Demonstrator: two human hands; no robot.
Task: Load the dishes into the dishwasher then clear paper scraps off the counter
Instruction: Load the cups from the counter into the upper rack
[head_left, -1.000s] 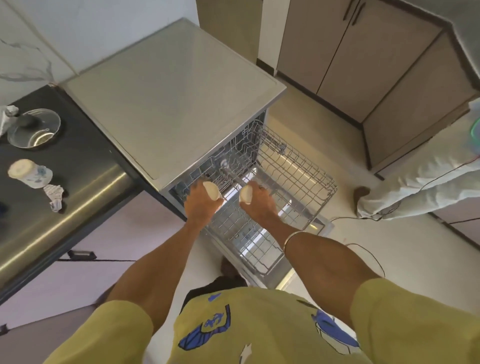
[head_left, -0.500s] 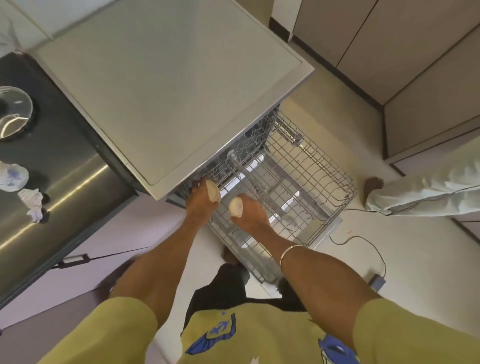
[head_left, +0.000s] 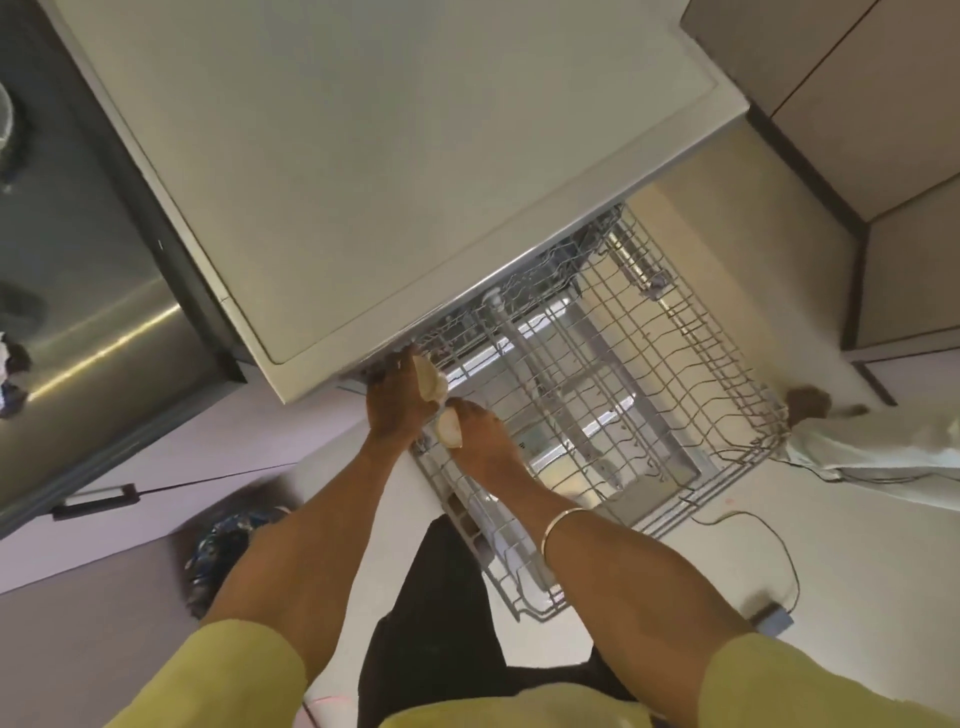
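Both hands moved closer together at rack's near-left corner: left hand (head_left: 397, 402) and right hand (head_left: 480, 447) grip the wire dish rack (head_left: 613, 410), pulled out from dishwasher (head_left: 395, 171). Rack empty; loading not begun.

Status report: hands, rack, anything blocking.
Left hand and right hand both at the rack, grip unclear. Rack pulled out, no dishes seen. Cable on floor nearby.
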